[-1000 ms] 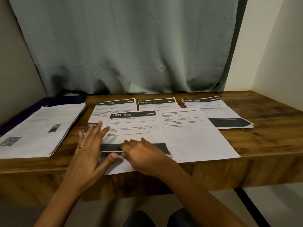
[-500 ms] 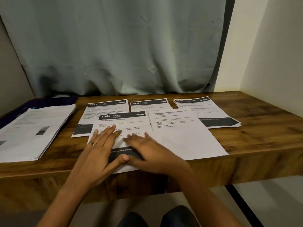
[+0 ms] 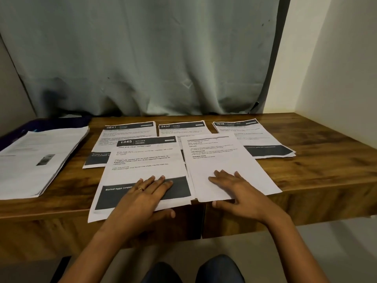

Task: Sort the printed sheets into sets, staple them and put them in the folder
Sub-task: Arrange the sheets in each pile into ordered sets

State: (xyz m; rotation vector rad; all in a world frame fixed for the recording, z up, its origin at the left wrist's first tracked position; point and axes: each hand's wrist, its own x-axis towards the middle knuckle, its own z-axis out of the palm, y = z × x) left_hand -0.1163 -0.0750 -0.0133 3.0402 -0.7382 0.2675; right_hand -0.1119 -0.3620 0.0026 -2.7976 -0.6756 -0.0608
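Printed sheets lie on a wooden desk [image 3: 318, 172]. The sheet headed 1345 [image 3: 146, 160] hangs over the front edge. My left hand [image 3: 142, 197] lies on its dark lower band, fingers on top and thumb under the overhang. To its right lies a mostly white sheet [image 3: 220, 160], and my right hand [image 3: 236, 193] rests flat on it with fingers spread and the thumb off the front edge. Behind them are sheets headed 2641 [image 3: 126, 133], 2437 [image 3: 181, 128] and 3638 [image 3: 244, 133]. A dark blue folder [image 3: 61, 121] shows at the far left.
A thick stack of printed paper [image 3: 36, 160] lies on the folder at the left. A grey curtain [image 3: 142, 58] hangs behind the desk and a pale wall [image 3: 336, 78] closes the right side. My knees [image 3: 191, 270] are below the desk's front edge.
My right hand has left the 1345 sheet and moved right onto the white sheet. My left hand slid onto the sheet's dark band. The camera view has drawn nearer.
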